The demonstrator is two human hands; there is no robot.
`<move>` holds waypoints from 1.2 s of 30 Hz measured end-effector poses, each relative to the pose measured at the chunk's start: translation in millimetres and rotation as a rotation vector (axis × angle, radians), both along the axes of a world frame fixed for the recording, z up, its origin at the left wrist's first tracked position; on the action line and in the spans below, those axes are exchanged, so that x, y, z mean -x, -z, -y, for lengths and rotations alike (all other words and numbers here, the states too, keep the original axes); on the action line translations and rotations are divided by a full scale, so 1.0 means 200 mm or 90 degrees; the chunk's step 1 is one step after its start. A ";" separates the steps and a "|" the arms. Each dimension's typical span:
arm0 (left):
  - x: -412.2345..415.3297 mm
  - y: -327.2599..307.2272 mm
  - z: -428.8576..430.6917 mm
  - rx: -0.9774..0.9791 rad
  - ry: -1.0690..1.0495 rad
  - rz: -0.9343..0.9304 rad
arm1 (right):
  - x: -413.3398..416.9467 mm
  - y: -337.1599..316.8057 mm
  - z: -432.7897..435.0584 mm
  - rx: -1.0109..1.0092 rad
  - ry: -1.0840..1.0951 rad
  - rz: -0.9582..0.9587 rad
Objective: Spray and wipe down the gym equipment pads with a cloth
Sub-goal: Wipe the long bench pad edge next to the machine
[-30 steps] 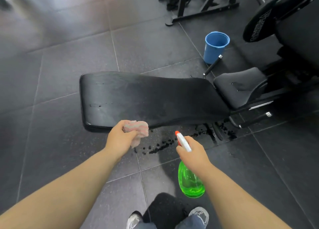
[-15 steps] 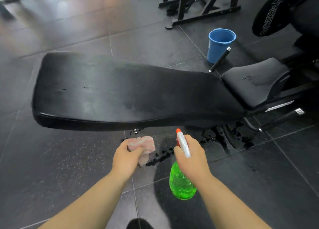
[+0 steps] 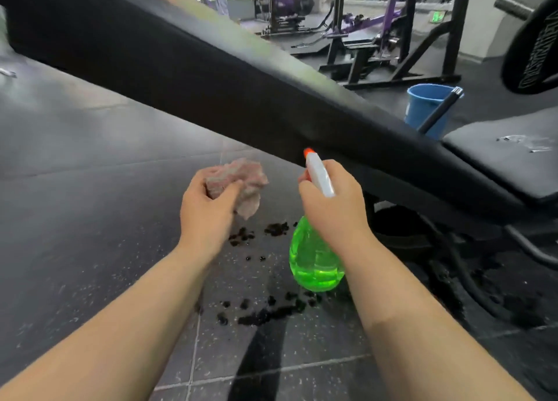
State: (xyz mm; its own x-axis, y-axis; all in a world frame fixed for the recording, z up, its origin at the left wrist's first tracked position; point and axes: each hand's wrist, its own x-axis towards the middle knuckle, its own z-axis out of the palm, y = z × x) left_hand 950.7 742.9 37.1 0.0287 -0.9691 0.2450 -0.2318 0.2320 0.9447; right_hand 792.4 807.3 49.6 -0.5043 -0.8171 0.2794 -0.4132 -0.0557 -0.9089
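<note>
- The long black back pad (image 3: 211, 77) slants across the view from ten o'clock down to four o'clock. It is seen mostly from its side edge.
- The grey floor tiles (image 3: 90, 219) fill the nine o'clock side beneath it.
- The left hand (image 3: 205, 210), just left of centre, has fingers and thumb curled round a bunched pink cloth (image 3: 244, 177). The cloth sticks out at the hand's one o'clock, below the pad's edge and clear of it.
- Dark wet splotches (image 3: 271, 310) dot the tiles at six o'clock from the two hands.
- The right hand (image 3: 332, 210), just right of centre, grips the neck of the spray bottle (image 3: 315, 264). The green see-through body hangs at the hand's seven o'clock.
- The bottle's orange nozzle (image 3: 308, 151) points to twelve o'clock, very near the pad's lower edge. Whether it touches cannot be told.
- A blue bucket (image 3: 422, 107) stands behind the pad at two o'clock, with a black handle (image 3: 437, 110) leaning on its rim.
- The seat pad (image 3: 498, 159) lies at three o'clock, with a pale wet patch on its top.
- A black weight plate (image 3: 531, 50) sits at the far edge, toward two o'clock.
</note>
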 end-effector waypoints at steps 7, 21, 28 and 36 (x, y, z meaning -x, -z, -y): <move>-0.08 -0.18 0.04 0.087 -0.159 -0.228 | -0.24 -0.12 0.03 0.104 -0.066 -0.004; -0.60 -0.52 0.07 0.166 -0.234 -0.324 | -0.90 -0.75 0.08 0.265 -0.217 -0.132; -0.64 -0.51 0.08 0.169 -0.222 -0.338 | -0.94 -0.77 0.11 0.258 -0.213 -0.137; -0.42 -0.35 0.05 0.160 -0.155 -0.222 | -0.65 -0.49 0.02 0.205 -0.117 -0.117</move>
State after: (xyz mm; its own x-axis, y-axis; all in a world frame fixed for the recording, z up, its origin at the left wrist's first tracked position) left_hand 1034.0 733.4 107.6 0.3685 -0.8363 0.4059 0.0120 0.4409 0.8975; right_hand 921.9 802.6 147.6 -0.2752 -0.7453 0.6073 -0.5239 -0.4134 -0.7447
